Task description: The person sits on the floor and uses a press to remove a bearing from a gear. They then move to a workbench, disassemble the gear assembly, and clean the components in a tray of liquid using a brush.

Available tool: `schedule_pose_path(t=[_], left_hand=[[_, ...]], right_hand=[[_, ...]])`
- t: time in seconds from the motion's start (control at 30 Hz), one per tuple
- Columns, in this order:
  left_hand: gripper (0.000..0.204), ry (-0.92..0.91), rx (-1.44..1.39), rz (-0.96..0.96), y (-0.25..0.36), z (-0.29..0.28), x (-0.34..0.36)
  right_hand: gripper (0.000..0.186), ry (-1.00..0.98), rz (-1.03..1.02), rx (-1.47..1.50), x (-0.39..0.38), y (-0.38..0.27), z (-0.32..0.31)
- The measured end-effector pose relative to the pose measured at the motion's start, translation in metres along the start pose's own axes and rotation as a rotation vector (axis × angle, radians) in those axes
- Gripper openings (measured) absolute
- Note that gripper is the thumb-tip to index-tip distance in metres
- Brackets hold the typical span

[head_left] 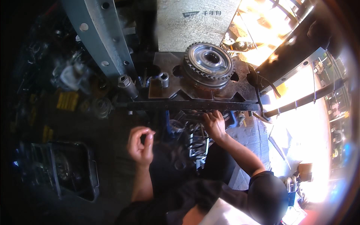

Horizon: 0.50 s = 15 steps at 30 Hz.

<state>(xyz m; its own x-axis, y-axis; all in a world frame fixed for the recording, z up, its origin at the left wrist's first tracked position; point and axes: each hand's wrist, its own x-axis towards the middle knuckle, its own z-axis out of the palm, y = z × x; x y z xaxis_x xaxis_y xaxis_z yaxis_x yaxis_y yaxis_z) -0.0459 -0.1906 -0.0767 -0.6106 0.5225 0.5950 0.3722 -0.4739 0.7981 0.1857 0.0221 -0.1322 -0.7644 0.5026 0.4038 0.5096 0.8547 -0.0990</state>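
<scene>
My left hand (141, 145) is raised in front of the press, thumb and fingertips brought together in a ring. Anything pinched there is too small to make out. Just below the front edge of the press bed, my right hand (214, 124) curls its fingers down among a cluster of metal tools and parts (198, 144); what they grip is hidden. Above, on dark notched steel plates (165, 62), lies a round toothed metal gear or drum (209, 62) with a hole through its centre. A socket (163, 79) stands to its left on the plate.
Drilled steel uprights (108, 41) flank the bed, and a larger socket-like cylinder (127, 86) stands by the left one. A pale box or board (193, 28) is behind the gear. At lower left sits a dark tray (90, 168); a curved bar (309, 99) crosses the bright right side.
</scene>
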Motion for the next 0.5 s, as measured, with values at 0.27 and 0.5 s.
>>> schedule_pose_path(t=[0.27,0.5], left_hand=[[0.017,-0.164,-0.012,-0.102,-0.009,0.016,-0.015],[0.019,-0.234,0.005,-0.097,0.001,0.039,0.001]], right_hand=[[0.028,-0.143,0.177,0.278,-0.005,-0.029,-0.013],[0.020,0.105,0.205,0.539,0.088,0.001,-0.189]])
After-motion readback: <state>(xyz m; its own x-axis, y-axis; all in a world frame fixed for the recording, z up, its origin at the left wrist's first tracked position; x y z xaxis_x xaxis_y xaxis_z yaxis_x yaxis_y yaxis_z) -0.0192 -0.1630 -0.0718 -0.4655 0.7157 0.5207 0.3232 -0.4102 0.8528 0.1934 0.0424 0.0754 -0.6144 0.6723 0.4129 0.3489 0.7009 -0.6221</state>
